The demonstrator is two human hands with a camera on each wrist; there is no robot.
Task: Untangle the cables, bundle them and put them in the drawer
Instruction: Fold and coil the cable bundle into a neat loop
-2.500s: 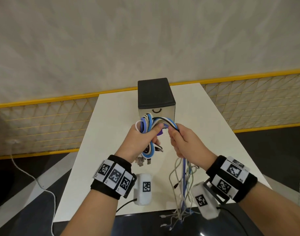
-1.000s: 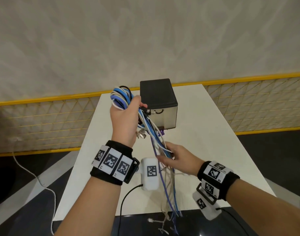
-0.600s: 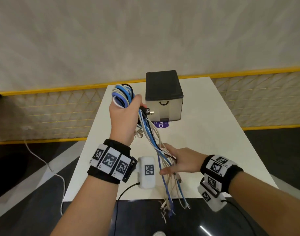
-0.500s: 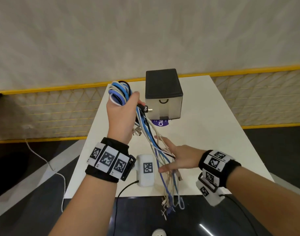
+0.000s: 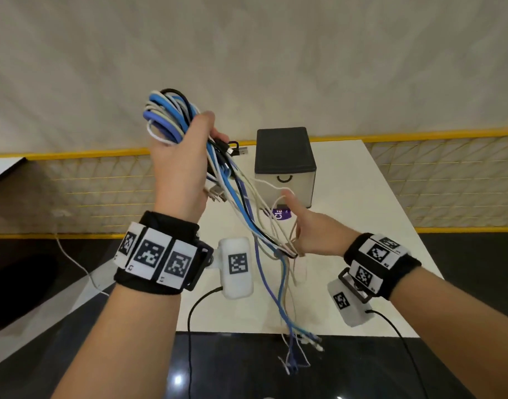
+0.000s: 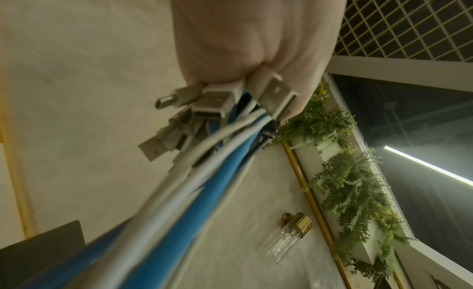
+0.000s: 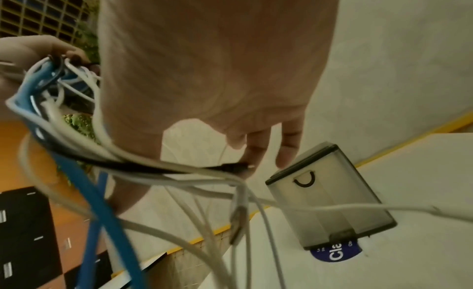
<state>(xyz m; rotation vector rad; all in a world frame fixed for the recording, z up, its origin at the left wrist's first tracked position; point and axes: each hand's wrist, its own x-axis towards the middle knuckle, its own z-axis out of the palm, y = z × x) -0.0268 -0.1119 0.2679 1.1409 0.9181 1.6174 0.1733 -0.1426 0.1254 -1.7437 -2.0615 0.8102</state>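
Note:
My left hand is raised above the table's left side and grips a looped bundle of blue, white and black cables. In the left wrist view, USB plugs stick out below the fist. Loose strands hang from the bundle, and their ends dangle past the table's front edge. My right hand is lower, its fingers straight, with its palm against the strands. Behind it stands a small drawer box with a black top and its drawer closed; it also shows in the right wrist view.
The white table carries the box, and a purple sticker lies at the box's front. A yellow mesh railing runs behind the table. A white lead trails on the dark floor at the left.
My left hand has lifted the bundle higher. My right hand let go of the strands, dropped toward the table, opened, and now rests its palm against them nearer the box.

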